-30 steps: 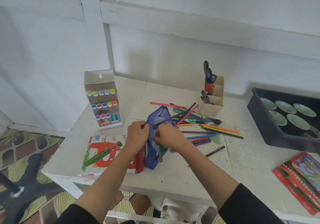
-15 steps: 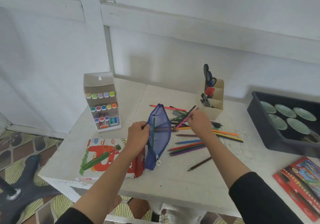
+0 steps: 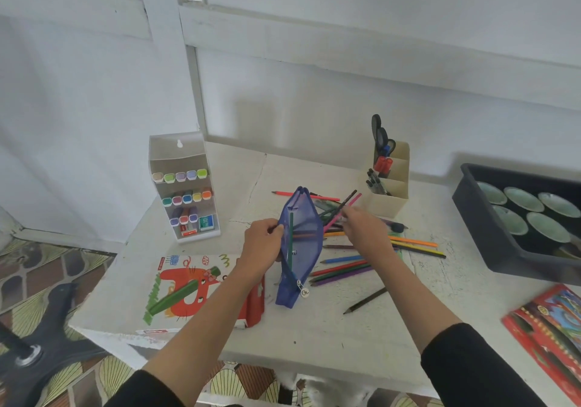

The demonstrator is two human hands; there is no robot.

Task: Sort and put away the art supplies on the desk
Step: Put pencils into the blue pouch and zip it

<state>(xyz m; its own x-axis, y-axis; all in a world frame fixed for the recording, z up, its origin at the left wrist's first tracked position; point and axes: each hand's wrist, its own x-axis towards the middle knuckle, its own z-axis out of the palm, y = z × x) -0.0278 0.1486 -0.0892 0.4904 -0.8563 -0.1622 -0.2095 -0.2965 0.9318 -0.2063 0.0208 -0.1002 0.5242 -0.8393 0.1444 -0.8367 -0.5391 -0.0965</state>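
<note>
blue mesh zip pouch (image 3: 306, 234) stands on edge on white desk (image 3: 314, 328), mouth spread, green pencil (image 3: 291, 243) inside. left hand (image 3: 262, 245) pinches the pouch's left rim between thumb and fingers. right hand (image 3: 361, 229), fingers curled, grips pink pencil (image 3: 354, 201) and dark pencil (image 3: 349, 197) just right of pouch. loose coloured pencils (image 3: 345, 271) lie on desk under right wrist.

Left hand (image 3: 262, 243) grips edge of blue mesh pouch (image 3: 306, 240), upright on white counter (image 3: 330, 337); green pencil (image 3: 290, 243) inside. Right hand (image 3: 361, 229) pinches pink pencil (image 3: 331, 223) beside pouch mouth. Loose coloured pencils (image 3: 345, 271) lie right of pouch.
</note>
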